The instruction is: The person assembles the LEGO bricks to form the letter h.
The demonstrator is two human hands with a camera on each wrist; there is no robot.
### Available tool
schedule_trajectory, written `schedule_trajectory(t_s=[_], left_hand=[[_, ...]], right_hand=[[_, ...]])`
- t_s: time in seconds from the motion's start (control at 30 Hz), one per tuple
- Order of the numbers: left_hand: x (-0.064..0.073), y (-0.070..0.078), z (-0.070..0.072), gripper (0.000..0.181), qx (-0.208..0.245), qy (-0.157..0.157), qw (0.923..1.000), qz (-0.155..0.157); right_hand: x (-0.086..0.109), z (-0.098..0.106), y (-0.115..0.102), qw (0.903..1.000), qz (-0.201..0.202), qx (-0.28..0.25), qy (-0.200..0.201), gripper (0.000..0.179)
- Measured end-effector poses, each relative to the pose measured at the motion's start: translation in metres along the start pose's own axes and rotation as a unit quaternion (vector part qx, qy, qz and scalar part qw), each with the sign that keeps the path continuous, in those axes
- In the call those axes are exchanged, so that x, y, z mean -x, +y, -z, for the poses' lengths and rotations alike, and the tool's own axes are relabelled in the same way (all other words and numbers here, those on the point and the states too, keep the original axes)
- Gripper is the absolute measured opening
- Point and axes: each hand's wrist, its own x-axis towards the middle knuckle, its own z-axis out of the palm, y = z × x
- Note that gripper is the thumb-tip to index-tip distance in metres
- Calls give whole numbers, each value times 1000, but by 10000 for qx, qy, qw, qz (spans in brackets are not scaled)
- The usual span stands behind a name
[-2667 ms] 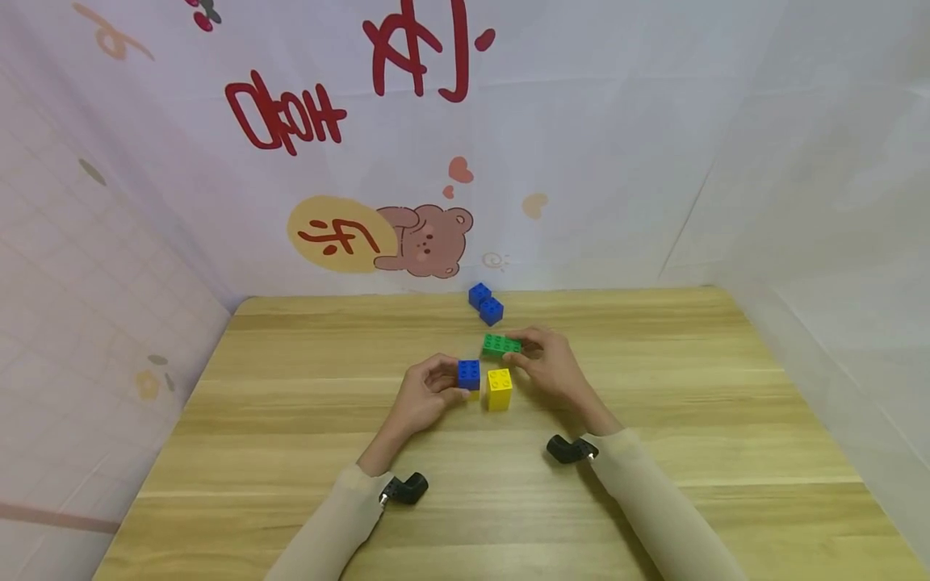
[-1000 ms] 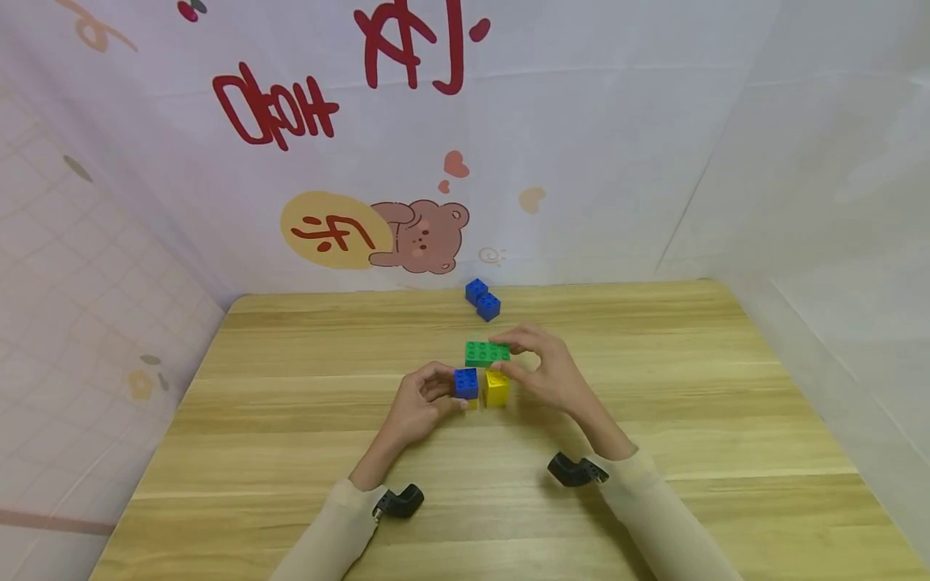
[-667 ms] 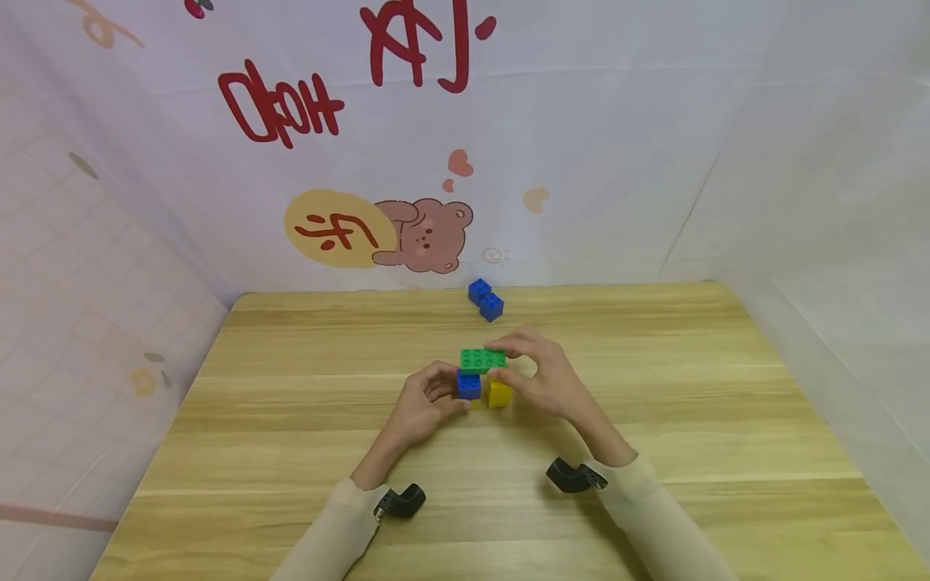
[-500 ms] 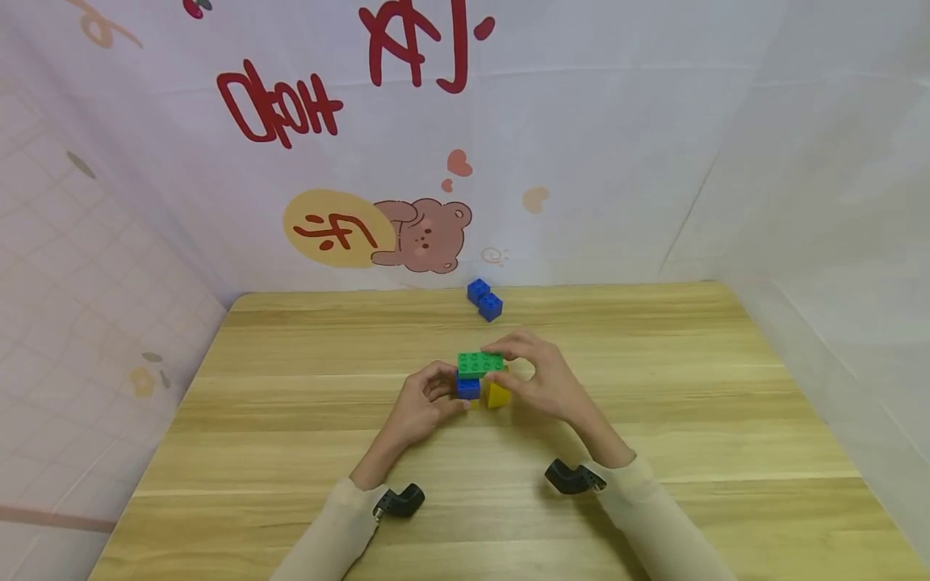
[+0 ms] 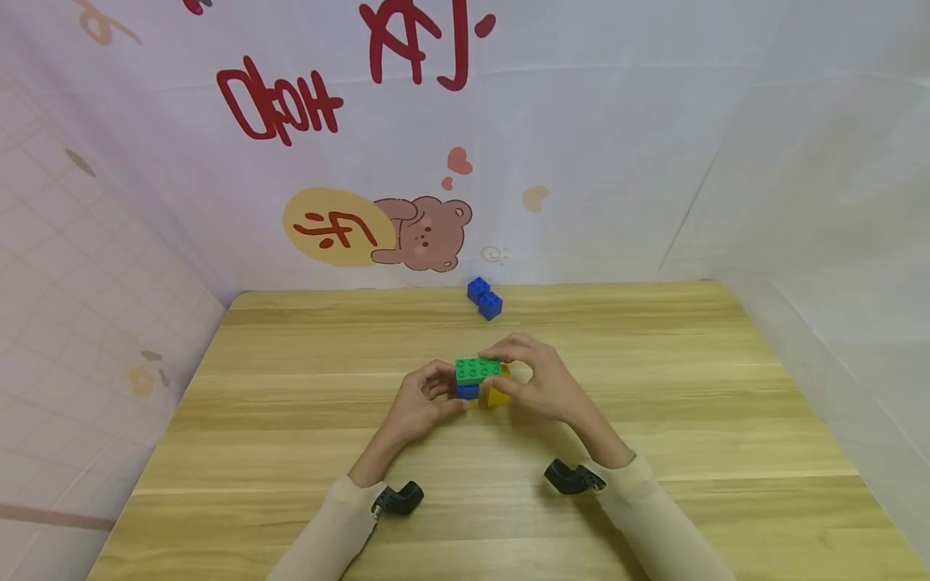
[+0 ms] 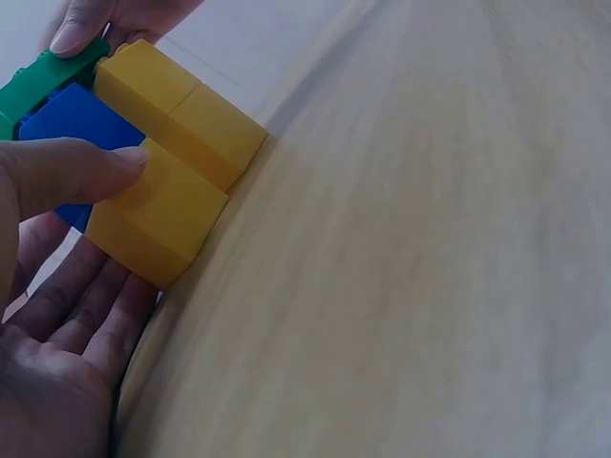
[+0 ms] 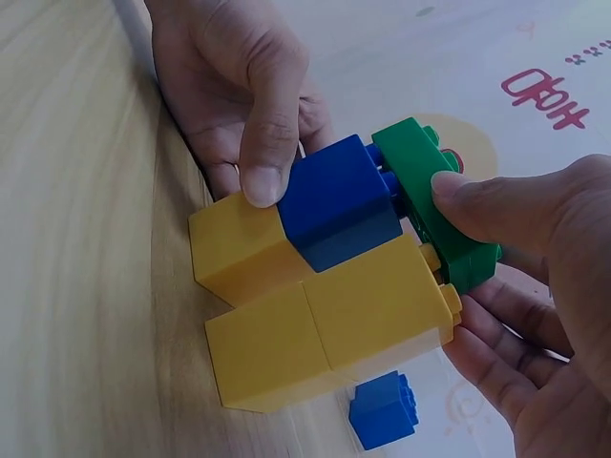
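While the left hand (image 5: 423, 397) grips a blue-on-yellow stack (image 7: 307, 224), the right hand (image 5: 541, 381) pinches a green brick (image 5: 477, 369) over it. Red lettering (image 5: 330, 103), not surely readable, marks the backdrop (image 5: 603, 161).

From afar I view the left stack (image 5: 468, 393) beside the right stack (image 5: 497, 396) on the table (image 5: 465, 516), the top brick (image 5: 477, 370) above both, two far bricks (image 5: 490, 306) behind.

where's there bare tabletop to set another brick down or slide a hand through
The wooden tabletop is bare left of the left hand, right of the right hand, and between the sleeves on the near side. It's crowded mid-table around the green brick, blue brick and yellow bricks; two other blue bricks sit near the far edge.
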Motion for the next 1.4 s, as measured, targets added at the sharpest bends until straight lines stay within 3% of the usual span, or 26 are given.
schedule_trajectory(t_s=[0.5, 0.63, 0.77, 0.83, 1.13, 1.4], left_hand=[[1, 5, 4, 51, -15, -312, 9995, -59], [0, 10, 7, 54, 78, -342, 9986, -388], [-1, 16, 7, 45, 122, -260, 9957, -877], [-1, 18, 6, 40, 122, -202, 9949, -976], [4, 24, 2, 34, 243, -100, 9966, -784], [3, 25, -1, 33, 367, -96, 9968, -707]], right_hand=[[1, 0, 0, 9999, 122, 71, -52, 36], [1, -1, 0, 9998, 114, 132, -68, 36], [1, 0, 1, 9998, 140, 160, -67, 35], [1, 0, 1, 9997, 154, 168, -67, 35], [0, 1, 5, 9998, 171, -7, -59, 36], [1, 2, 13, 9995, -45, -313, -60, 38]])
